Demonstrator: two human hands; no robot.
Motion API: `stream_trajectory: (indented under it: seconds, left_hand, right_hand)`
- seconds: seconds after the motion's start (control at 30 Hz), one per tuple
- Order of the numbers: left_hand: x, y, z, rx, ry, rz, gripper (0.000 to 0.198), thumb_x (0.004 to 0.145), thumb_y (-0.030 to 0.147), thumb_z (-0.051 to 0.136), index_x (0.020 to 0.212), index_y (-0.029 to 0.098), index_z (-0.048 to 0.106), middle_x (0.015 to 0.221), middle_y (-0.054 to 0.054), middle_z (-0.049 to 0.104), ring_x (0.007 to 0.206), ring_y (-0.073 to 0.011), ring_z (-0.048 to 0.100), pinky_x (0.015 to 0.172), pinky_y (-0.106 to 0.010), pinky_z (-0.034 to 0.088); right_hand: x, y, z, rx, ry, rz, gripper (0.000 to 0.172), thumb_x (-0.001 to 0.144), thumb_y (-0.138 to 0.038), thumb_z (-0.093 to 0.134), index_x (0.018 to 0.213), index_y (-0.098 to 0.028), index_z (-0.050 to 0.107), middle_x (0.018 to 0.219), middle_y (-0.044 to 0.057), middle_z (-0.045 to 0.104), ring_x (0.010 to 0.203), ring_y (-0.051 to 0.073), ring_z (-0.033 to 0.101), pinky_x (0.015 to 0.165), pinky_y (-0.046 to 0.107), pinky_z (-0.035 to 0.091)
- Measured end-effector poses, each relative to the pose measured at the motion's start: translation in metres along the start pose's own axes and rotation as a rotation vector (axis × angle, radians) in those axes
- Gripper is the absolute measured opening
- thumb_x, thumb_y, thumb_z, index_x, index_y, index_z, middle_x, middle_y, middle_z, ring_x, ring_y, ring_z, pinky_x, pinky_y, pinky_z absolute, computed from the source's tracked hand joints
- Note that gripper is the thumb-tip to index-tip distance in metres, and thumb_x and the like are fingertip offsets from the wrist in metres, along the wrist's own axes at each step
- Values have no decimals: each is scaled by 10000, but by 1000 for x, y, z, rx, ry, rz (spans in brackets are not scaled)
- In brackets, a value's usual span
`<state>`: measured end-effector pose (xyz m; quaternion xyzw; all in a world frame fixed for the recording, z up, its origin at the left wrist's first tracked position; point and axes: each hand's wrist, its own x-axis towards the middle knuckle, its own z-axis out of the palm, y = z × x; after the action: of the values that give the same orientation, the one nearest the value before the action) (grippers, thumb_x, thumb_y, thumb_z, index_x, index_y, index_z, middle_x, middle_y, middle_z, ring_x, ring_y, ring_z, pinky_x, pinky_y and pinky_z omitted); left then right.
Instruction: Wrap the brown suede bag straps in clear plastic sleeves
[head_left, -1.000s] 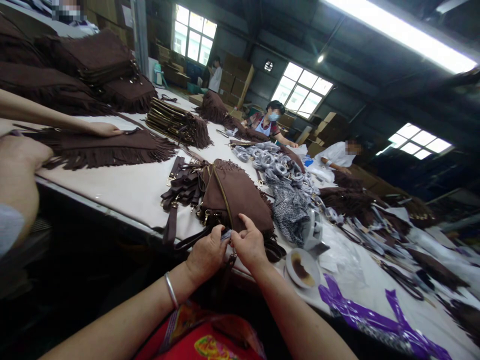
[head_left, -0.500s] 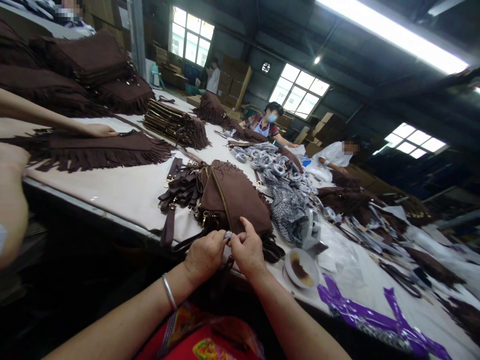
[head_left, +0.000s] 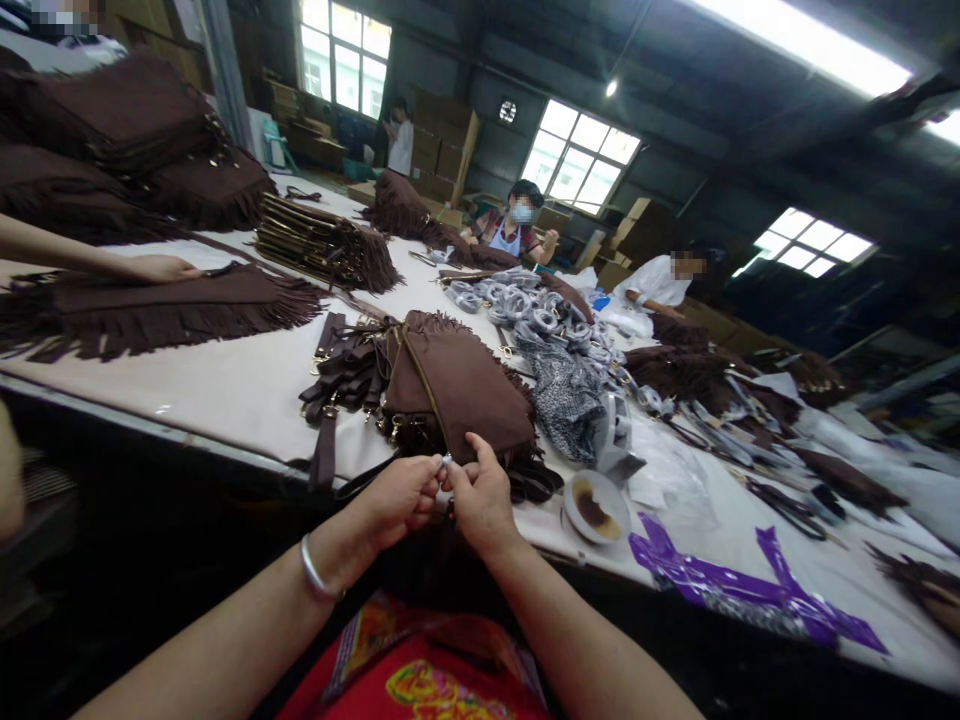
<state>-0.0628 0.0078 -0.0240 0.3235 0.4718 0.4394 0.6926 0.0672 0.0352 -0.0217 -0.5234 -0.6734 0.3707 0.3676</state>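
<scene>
In front of the table's edge, my left hand (head_left: 397,500) and my right hand (head_left: 484,500) meet fingertip to fingertip. Both pinch a small pale piece (head_left: 446,461), too small and covered to name; a dark strap seems to hang below it. The right index finger points outward. Just beyond lies a brown fringed bag (head_left: 465,385) with a brass-coloured zip on top of a pile. Brown straps with metal clasps (head_left: 341,375) are heaped at its left. Dark strap loops (head_left: 536,480) lie under its right corner.
Grey wrapped rings (head_left: 536,315), a black-and-white cloth (head_left: 566,400), a tape roll (head_left: 596,508) and purple plastic (head_left: 750,590) lie to the right. Stacked bags (head_left: 315,245) stand behind. A co-worker's hand (head_left: 169,268) rests on a fringed bag at left; other people work across the table.
My left hand's fingers have loosened and turned, showing more of the palm side. Both hands remain together at the small piece. The view has shifted slightly; a co-worker opposite has raised a hand.
</scene>
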Motion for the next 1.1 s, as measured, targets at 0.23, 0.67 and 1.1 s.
stream_trajectory:
  seconds: [0.23,0.67,1.1]
  left_hand:
    - [2,-9,-9,-86,-17,-47,349,804,536,515,748,206,416,528,121,245,390,-35,138,397,-171,96]
    - [-16,-10,-6,1180,400,598,398,955,349,294,723,188,575,720,-45,615,683,-174,549,666,-286,404]
    - [-15,-11,11,-392,8,-40,313,850,421,552,689,204,394,478,121,262,362,-23,125,358,-143,93]
  right_hand:
    - [-5,3,-19,-134,-25,-13,556,810,-318,572,1338,-168,490,532,-66,541,513,125,524,556,220,412]
    - [-19,-9,11,675,-137,497,227,783,-392,583,748,-168,605,555,-52,493,371,48,283,365,181,215]
    - [-16,-1,36,1401,-232,702,234,826,-399,628,864,-176,687,776,17,674,724,135,605,689,252,492]
